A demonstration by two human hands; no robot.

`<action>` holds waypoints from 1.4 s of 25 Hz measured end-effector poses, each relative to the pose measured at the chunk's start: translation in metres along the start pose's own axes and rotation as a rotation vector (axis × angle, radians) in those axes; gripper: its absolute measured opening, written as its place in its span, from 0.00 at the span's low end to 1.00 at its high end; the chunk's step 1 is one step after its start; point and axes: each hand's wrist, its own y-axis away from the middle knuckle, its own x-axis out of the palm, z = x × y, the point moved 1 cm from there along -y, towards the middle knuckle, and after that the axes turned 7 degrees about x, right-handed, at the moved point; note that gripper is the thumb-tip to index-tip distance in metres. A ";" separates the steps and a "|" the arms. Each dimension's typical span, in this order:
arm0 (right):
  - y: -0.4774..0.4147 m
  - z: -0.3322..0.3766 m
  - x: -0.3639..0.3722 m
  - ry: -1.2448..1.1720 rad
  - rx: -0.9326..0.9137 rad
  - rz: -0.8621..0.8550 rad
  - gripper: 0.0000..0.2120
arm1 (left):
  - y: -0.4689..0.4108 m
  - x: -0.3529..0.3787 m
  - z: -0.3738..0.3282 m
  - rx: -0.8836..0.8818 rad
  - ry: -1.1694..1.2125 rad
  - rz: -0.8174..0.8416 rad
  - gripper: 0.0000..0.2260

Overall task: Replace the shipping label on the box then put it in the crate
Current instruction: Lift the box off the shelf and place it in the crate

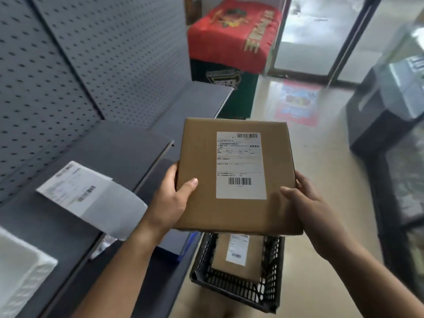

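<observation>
A flat brown cardboard box (199, 161) is held in the air in front of me, with a white shipping label (241, 166) stuck on its top face. My left hand (172, 198) grips its left edge with the thumb on top. My right hand (305, 203) grips its right edge the same way. Directly below the box stands a black mesh crate (236, 292) on the floor. Inside the crate lies another labelled brown box (238, 255).
A grey shelf (119, 148) with a pegboard back runs along my left. On it lie a loose label sheet with its backing paper (75, 189) and a white basket (20, 271). A dark counter (387, 111) stands at the right, a red-covered stack (234, 31) farther ahead.
</observation>
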 end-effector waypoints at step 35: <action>-0.224 -0.423 -0.022 0.159 0.589 -0.239 0.27 | -0.107 0.186 0.441 -0.577 -0.325 0.271 0.18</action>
